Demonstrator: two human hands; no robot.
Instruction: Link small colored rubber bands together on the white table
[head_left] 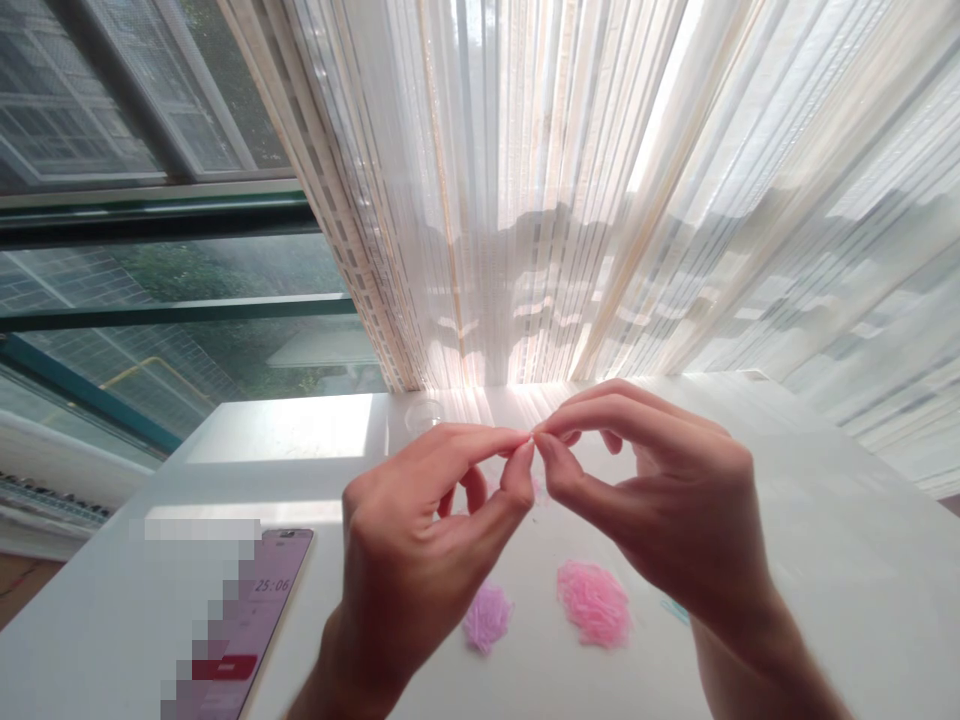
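Observation:
Above the white table, my left hand (427, 520) and my right hand (660, 480) meet fingertip to fingertip. Thumb and forefinger of each are pinched together. A tiny pale speck (531, 438) shows where the tips meet, too small to name. Below them on the tabletop lies a pile of thin pink strips (595, 603), with a smaller pile of purple strips (487, 618) to its left, partly behind my left hand. A few teal strips (676, 610) stick out beside my right wrist. Behind the fingers some small pink bits (535, 487) are mostly hidden.
A phone (277, 590) with a timer on its screen lies at the left of the white table (420, 680). Near the back edge is a clear round container (424, 413). Sheer striped curtains (517, 200) hang behind the table, beside a window (150, 270) on the left.

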